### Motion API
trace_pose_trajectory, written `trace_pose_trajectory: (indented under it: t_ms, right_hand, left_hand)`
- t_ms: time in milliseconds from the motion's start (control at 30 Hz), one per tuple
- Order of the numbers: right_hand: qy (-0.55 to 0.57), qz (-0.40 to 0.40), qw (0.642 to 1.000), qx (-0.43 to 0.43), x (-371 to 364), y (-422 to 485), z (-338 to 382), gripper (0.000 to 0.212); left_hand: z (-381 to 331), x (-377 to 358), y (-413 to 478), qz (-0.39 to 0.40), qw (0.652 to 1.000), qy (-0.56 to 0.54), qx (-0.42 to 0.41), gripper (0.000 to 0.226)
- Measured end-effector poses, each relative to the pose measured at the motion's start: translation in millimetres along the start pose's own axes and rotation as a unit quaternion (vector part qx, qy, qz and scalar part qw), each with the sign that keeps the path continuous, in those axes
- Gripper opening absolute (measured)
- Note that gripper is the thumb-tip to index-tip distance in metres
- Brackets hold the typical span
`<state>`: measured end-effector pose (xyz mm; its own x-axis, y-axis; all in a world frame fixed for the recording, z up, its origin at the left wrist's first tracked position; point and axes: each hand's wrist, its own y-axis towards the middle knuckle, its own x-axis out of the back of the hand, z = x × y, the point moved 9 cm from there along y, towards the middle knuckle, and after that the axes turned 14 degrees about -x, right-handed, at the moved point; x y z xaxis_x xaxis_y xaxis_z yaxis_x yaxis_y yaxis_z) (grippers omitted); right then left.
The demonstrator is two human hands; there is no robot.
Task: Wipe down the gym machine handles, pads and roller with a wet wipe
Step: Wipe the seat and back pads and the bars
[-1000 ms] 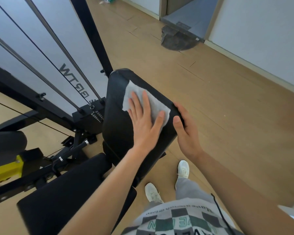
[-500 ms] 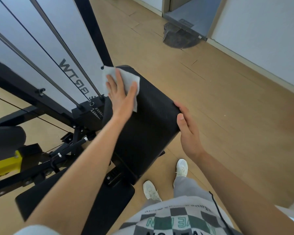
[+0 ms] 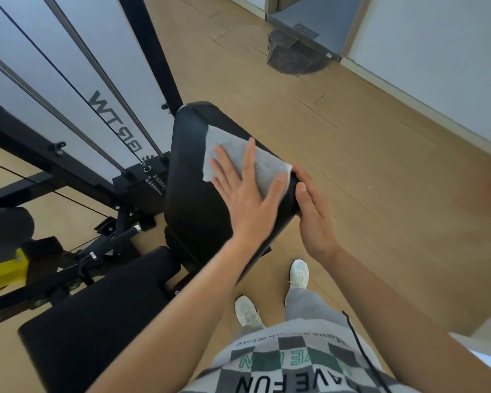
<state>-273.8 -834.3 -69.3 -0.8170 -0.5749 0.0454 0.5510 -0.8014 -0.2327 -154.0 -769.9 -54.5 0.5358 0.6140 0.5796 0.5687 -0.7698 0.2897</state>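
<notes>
On back pad (image 3: 193, 177): wet wipe (image 3: 233, 154) under left hand (image 3: 247, 199); right hand (image 3: 313, 214) beside.

back pad (image 3: 199, 194): black padding with a finely textured, matt cover that looks like synthetic leather, a dull sheen at its top edge.
wet wipe (image 3: 233, 154): thin whitish-grey cloth-like sheet, soft and slightly crumpled, lying flat on the back pad.
seat pad (image 3: 97, 313): below the back pad, the same black matt textured cover.
frame (image 3: 153, 52): behind the back pad, black painted metal, smooth with a satin finish.
guide rods (image 3: 97, 72): left of the back pad, bare polished metal, shiny.
panel (image 3: 68, 38): behind the rods, smooth pale sheet, matt.
floor (image 3: 366, 180): right of the back pad, light wood-look planks, smooth, low sheen.
</notes>
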Motion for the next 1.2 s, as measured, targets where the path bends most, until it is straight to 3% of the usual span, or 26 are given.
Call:
trace_pose_trajectory:
  t_ms: [200,467,633,800,967,1067,1200]
  right_hand:
    - [-0.003,0.003,0.999,-0.032,2.5,-6.0,0.2,0.040]
    - [0.037,-0.010,0.997,-0.063,0.7,-11.3,-11.3,0.045]
    - [0.032,-0.013,0.998,-0.049,-1.4,-23.7,-15.9,0.062]
    - [0.000,-0.045,0.996,-0.071,-5.0,-27.9,-32.3,0.052]
    - [-0.027,-0.068,0.992,-0.100,-10.4,-33.3,-55.3,0.044]
    - [-0.044,-0.064,0.993,-0.093,-9.0,-31.5,-52.8,0.047]
    - [-0.042,-0.058,0.993,-0.093,-8.3,-30.8,-48.1,0.045]
  left_hand:
    - [-14.3,-20.9,-44.6,0.018,1.000,-0.005,-0.021,0.070]
    - [26.0,-21.5,-57.5,0.033,0.999,0.019,-0.039,0.072]
    - [76.4,-5.6,-40.7,0.033,0.999,-0.006,0.009,0.081]
    - [145.2,30.5,2.9,-0.006,0.985,-0.088,0.148,0.081]
    - [200.9,51.9,28.7,0.024,0.976,-0.052,0.210,0.068]
    - [202.3,43.6,20.0,-0.001,0.973,-0.059,0.225,0.056]
    - [155.4,13.7,-24.7,-0.015,0.979,-0.070,0.193,0.069]
